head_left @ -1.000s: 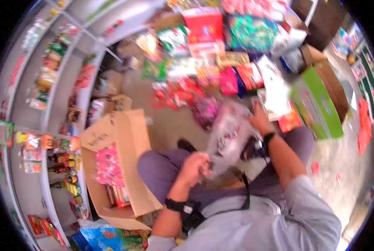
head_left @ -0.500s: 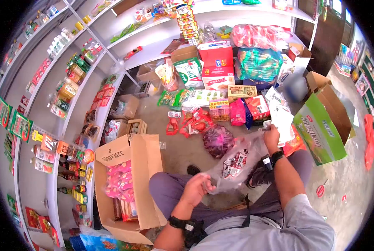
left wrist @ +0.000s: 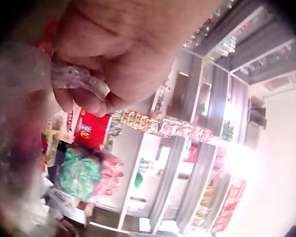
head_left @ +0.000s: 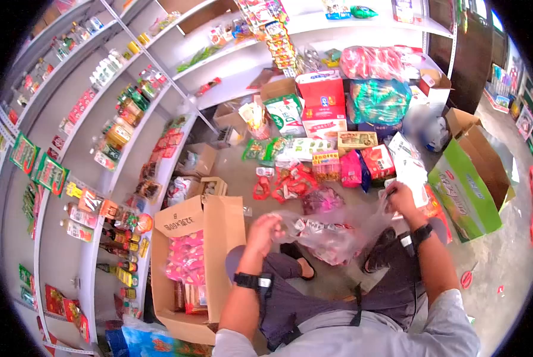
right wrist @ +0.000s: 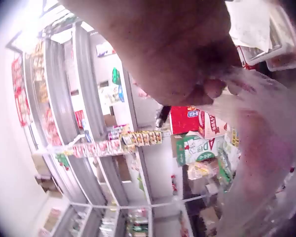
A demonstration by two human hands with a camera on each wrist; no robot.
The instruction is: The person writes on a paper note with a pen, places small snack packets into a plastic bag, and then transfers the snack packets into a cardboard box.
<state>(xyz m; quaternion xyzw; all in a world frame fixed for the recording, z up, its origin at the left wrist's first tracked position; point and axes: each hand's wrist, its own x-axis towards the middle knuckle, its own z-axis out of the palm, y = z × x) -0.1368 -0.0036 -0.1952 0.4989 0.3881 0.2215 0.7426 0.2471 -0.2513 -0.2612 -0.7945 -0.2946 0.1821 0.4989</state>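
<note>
A clear plastic bag [head_left: 362, 235] with red-and-white packets [head_left: 323, 229] inside is stretched between the two hands over the lap. The left hand [head_left: 265, 234] pinches one end of it; in the left wrist view a bunched strip of the plastic [left wrist: 79, 79] runs through the curled fingers [left wrist: 91, 103]. At the other end, the right hand [head_left: 402, 199] grips the bag. A dark, slim, pen-like tip [right wrist: 163, 116] pokes out from under that hand in the right wrist view. Just beyond the bag lies a purple bag [head_left: 323, 200] on the floor.
An open carton [head_left: 225, 256] with pink packs [head_left: 186, 256] stands at the left, a green box [head_left: 466, 187] at the right. Red packets [head_left: 293, 181] and boxes crowd the floor ahead. Stocked shelves [head_left: 114, 196] line the left and back. Red scissors [head_left: 467, 278] lie at the right.
The left hand has moved up and away from the right hand, spreading the bag wider. The packets now lie lower in the sagging bag. The head view has shifted.
</note>
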